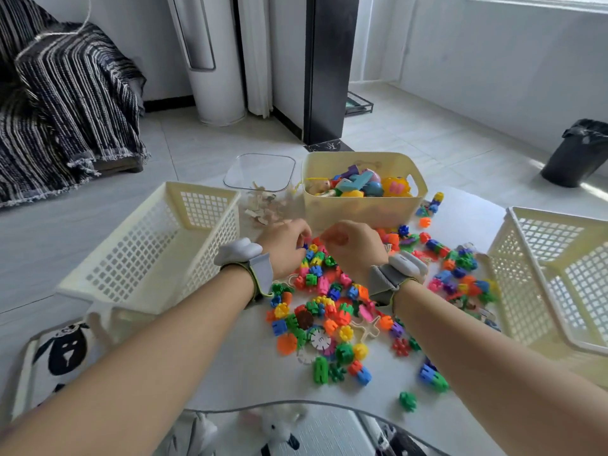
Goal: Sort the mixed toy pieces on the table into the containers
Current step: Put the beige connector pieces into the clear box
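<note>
Left hand (pixel 283 246): fingers curled at pile (pixel 329 307) far edge; hold unclear.
Right hand (pixel 353 250): just beside it, curled; hold unclear.
Left basket (pixel 148 255), right basket (pixel 519 284): flank pile.

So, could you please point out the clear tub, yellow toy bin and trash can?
clear tub (pixel 265 155): head view, far rim.
yellow toy bin (pixel 355 212): head view, front wall.
trash can (pixel 574 159): head view, side wall.
</note>
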`<act>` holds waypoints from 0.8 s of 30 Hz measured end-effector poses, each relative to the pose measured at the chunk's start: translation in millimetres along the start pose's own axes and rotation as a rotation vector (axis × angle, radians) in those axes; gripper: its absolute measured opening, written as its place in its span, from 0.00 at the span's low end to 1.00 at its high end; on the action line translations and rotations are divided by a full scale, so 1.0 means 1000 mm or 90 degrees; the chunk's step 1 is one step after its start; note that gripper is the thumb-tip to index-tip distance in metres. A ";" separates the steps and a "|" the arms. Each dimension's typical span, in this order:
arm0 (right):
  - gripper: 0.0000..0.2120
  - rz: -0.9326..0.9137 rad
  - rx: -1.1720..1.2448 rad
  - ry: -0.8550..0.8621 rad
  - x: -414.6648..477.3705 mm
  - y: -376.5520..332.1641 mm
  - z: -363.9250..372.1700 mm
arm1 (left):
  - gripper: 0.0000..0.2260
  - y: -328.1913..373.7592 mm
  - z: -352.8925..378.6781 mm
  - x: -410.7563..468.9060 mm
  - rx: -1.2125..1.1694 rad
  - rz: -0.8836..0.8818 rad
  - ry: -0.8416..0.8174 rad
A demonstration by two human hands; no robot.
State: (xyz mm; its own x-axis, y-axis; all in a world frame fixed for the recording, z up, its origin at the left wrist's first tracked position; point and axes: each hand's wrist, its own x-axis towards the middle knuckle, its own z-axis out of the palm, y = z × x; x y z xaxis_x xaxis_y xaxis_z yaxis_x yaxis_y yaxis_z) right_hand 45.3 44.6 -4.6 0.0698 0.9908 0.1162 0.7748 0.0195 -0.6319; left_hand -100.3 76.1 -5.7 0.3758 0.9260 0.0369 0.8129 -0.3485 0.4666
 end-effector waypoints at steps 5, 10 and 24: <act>0.11 -0.009 -0.025 -0.058 -0.037 0.017 0.002 | 0.12 -0.004 0.020 -0.019 -0.017 -0.005 -0.045; 0.13 -0.011 -0.048 -0.061 -0.062 0.032 0.004 | 0.10 0.013 0.037 -0.037 -0.053 0.048 -0.038; 0.25 -0.025 -0.234 -0.090 -0.109 0.058 -0.007 | 0.09 0.021 0.064 -0.063 -0.072 0.069 -0.017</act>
State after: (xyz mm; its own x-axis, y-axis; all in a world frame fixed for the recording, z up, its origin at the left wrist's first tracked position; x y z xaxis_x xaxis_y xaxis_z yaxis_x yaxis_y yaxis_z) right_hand 86.5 -62.8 -48.3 -0.0314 0.9994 0.0111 0.9500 0.0333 -0.3104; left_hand -78.4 1.6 -55.1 0.4718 0.8789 0.0704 0.7118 -0.4268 0.5579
